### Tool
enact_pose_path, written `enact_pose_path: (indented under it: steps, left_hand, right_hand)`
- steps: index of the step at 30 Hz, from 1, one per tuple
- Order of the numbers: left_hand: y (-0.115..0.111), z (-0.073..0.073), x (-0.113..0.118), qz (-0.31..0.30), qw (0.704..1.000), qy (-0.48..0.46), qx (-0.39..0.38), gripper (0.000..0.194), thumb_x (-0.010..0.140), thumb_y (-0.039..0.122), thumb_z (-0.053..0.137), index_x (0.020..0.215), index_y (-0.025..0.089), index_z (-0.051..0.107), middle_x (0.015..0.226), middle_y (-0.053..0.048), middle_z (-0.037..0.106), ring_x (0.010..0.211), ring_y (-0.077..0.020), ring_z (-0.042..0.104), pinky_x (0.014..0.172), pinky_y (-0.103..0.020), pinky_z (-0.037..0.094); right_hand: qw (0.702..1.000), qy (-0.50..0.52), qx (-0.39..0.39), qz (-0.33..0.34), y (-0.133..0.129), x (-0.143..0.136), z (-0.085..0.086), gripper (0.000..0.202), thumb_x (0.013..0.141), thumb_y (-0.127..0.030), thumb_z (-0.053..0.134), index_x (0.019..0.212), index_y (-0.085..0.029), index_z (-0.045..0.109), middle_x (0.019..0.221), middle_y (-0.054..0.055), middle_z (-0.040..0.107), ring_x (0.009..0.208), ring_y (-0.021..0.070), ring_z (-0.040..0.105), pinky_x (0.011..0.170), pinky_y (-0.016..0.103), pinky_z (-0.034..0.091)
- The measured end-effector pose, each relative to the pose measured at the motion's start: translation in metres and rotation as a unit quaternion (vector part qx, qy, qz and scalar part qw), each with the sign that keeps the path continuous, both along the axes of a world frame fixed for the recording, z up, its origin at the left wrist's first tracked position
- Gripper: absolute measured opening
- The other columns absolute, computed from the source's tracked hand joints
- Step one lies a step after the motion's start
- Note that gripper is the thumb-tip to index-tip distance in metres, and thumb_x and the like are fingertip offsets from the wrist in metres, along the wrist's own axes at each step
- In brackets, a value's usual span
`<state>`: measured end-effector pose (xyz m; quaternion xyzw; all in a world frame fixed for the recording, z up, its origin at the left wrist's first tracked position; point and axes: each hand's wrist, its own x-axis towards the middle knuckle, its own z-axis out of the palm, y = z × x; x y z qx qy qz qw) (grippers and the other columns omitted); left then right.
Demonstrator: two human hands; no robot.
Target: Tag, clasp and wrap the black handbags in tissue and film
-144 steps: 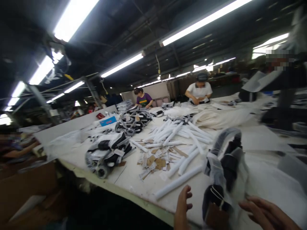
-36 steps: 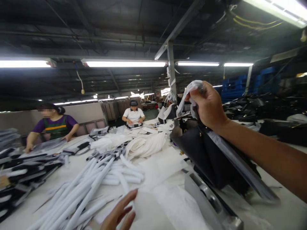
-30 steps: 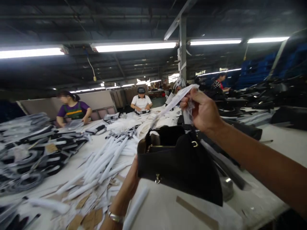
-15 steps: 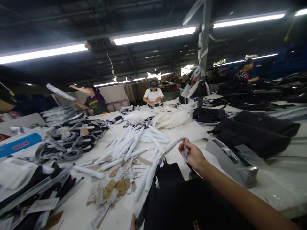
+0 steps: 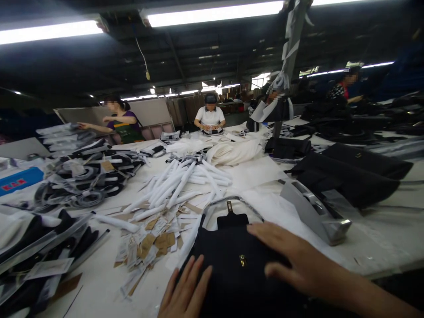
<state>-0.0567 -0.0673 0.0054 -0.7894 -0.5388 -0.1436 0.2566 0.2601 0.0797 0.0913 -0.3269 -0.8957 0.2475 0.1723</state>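
Observation:
A black handbag (image 5: 228, 265) lies on the white table right in front of me, with a gold clasp on its front. Its flap tab (image 5: 232, 219), carrying a gold metal plate, sticks out past the top edge. Around the tab loops the handle (image 5: 212, 202), which looks wrapped in clear plastic. My left hand (image 5: 187, 289) rests flat on the bag's lower left side, fingers stretched out. On the upper right part of the bag lies my right hand (image 5: 291, 254), thumb apart from the fingers. Neither hand grips anything.
White tubes (image 5: 179, 185) and brown and white tags (image 5: 155, 243) are heaped left of the bag. Plastic-wrapped straps (image 5: 96, 172) pile farther left. A grey tape dispenser (image 5: 314, 212) and black bags (image 5: 351, 172) stand at right. Co-workers sit or stand behind the table.
My right hand has let go of the plastic-wrapped handle and come down onto the bag. My left hand has come farther into view onto the bag. The co-worker at left has lowered an arm.

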Motion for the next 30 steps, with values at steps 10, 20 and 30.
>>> enact_pose_path:
  steps: [10,20,30]
  left_hand:
    - [0.048,0.007,0.047,-0.123,0.982,0.074,-0.122,0.072,0.094,0.038,0.062,0.155,0.037,0.025,0.154,-0.004,0.045,0.134,-0.028,0.052,0.106,-0.046,0.047]
    - [0.036,-0.033,0.053,-0.135,0.979,0.0,-0.153,0.077,0.091,0.033,0.064,0.155,0.041,0.022,0.162,-0.011,0.029,0.144,-0.0388,0.035,0.11,-0.061,0.036]
    - [0.05,-0.036,0.049,-0.115,0.983,0.033,-0.138,0.081,0.09,0.012,0.057,0.156,0.041,0.021,0.153,-0.008,0.047,0.138,-0.0296,0.047,0.107,-0.047,0.045]
  right_hand:
    - [0.951,-0.166,0.248,0.083,-0.036,0.008,-0.07,0.09,0.079,-0.007,0.063,0.157,-0.031,0.025,0.158,0.005,0.039,0.142,0.0353,0.04,0.112,0.056,0.04]
    - [0.971,-0.135,0.192,0.053,-0.055,0.008,-0.124,0.094,0.073,-0.003,0.049,0.159,-0.026,0.02,0.165,0.007,0.02,0.149,0.034,0.025,0.117,0.061,0.029]
    - [0.972,-0.124,0.166,0.112,-0.02,0.019,-0.068,0.072,0.084,-0.003,0.052,0.15,-0.029,0.042,0.15,0.008,0.051,0.14,0.0299,0.045,0.117,0.059,0.031]
